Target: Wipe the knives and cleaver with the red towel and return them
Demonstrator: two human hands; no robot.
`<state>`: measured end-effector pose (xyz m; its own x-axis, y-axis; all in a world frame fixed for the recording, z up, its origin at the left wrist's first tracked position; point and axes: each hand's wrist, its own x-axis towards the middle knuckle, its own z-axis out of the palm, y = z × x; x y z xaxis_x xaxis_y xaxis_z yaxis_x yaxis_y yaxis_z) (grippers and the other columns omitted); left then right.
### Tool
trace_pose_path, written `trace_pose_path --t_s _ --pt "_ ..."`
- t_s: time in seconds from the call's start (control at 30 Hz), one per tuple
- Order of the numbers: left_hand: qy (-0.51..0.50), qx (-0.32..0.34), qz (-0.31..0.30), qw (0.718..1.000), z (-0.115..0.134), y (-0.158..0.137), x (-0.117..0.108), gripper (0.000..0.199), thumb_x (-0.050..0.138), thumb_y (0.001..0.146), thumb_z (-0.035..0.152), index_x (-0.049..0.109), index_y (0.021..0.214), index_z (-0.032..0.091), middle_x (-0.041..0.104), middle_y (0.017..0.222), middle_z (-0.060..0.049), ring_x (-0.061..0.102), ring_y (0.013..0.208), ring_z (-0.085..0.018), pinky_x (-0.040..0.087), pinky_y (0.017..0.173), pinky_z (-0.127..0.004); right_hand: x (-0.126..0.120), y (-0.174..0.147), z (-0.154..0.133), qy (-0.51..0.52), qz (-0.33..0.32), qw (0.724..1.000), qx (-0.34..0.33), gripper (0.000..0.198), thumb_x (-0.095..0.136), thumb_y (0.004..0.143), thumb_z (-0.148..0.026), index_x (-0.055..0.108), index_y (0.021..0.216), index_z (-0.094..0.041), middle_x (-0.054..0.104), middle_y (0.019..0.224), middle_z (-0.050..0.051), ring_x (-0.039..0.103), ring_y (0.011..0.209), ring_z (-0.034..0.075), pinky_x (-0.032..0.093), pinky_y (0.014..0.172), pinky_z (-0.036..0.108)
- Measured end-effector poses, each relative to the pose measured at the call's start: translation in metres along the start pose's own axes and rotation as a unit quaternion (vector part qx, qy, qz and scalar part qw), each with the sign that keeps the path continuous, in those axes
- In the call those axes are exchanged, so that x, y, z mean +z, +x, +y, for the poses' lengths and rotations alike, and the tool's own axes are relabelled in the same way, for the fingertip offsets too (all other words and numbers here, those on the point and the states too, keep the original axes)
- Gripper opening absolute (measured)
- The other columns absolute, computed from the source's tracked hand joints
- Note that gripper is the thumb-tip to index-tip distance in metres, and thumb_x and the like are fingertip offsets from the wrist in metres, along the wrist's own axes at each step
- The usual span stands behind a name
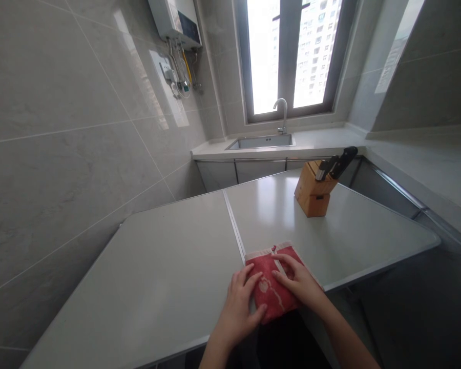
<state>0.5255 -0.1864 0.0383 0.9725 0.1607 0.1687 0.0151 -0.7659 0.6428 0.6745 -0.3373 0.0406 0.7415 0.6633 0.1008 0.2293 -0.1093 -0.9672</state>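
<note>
A folded red cloth (267,292) with pale markings and a light border along its far edge lies at the table's near edge. It looks like a small towel. A narrow pale strip with a small red end shows on top, near my right fingers. My left hand (240,302) rests on the cloth's left side, with its fingers spread along that edge and its thumb near the front corner. From the right, my right hand (297,282) lies over the cloth with curved, parted fingers touching its upper face.
The white folding table (169,266) has a metal seam down its middle. On its far right part stands a wooden knife block (313,192) holding several black-handled tools. Behind are a sink (259,142), a faucet (282,115) and a counter (426,154). A water heater (176,23) hangs at upper left.
</note>
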Motion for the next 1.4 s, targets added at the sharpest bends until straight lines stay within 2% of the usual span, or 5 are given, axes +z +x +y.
trace_pose_path --t_s 0.1,0.3,0.53,0.8,1.4 --pt "0.006 0.004 -0.003 1.000 0.000 0.000 0.000 0.058 0.061 0.078 0.027 0.045 0.134 0.029 0.030 0.149 -0.005 0.026 0.135 -0.028 0.025 0.111 -0.050 0.001 0.002 0.006 -0.101 0.017 0.994 -0.027 0.035 0.064 0.072 -0.029 0.065 0.105 -0.019 0.066 0.108 0.010 0.061 0.104 0.027 0.045 0.096 0.044" --pt "-0.004 0.001 0.005 1.000 -0.002 0.000 0.001 0.067 0.062 0.079 0.030 0.036 0.141 0.028 0.030 0.149 -0.007 0.026 0.136 -0.028 0.023 0.112 -0.050 0.006 0.003 0.015 -0.164 0.021 0.984 -0.058 0.041 0.054 0.071 -0.013 0.066 0.111 -0.016 0.061 0.120 0.014 0.058 0.112 0.026 0.044 0.099 0.042" --pt "-0.022 0.002 0.031 0.999 0.001 0.000 0.001 0.065 0.061 0.082 0.035 0.034 0.141 0.028 0.031 0.149 -0.008 0.026 0.136 -0.025 0.026 0.112 -0.047 -0.017 0.002 0.005 -0.186 0.061 0.974 -0.111 0.040 0.050 0.081 -0.024 0.063 0.117 -0.019 0.059 0.125 0.012 0.054 0.118 0.026 0.042 0.103 0.043" --pt "-0.011 0.024 0.020 0.999 0.009 0.005 0.005 0.056 0.058 0.084 0.036 0.040 0.137 0.028 0.033 0.147 -0.008 0.028 0.136 -0.026 0.026 0.111 -0.050 -0.048 0.002 0.023 -0.225 0.056 0.969 -0.087 0.040 0.047 0.081 -0.027 0.064 0.116 -0.018 0.060 0.125 0.012 0.057 0.115 0.026 0.044 0.101 0.043" --pt "0.001 0.022 -0.010 1.000 0.024 0.015 0.013 0.054 0.056 0.085 0.034 0.042 0.137 0.029 0.034 0.149 -0.006 0.028 0.137 -0.028 0.023 0.113 -0.052 -0.056 0.007 0.057 -0.241 0.080 0.964 -0.084 0.041 0.046 0.074 -0.022 0.062 0.111 -0.016 0.060 0.117 0.013 0.056 0.112 0.025 0.042 0.101 0.043"
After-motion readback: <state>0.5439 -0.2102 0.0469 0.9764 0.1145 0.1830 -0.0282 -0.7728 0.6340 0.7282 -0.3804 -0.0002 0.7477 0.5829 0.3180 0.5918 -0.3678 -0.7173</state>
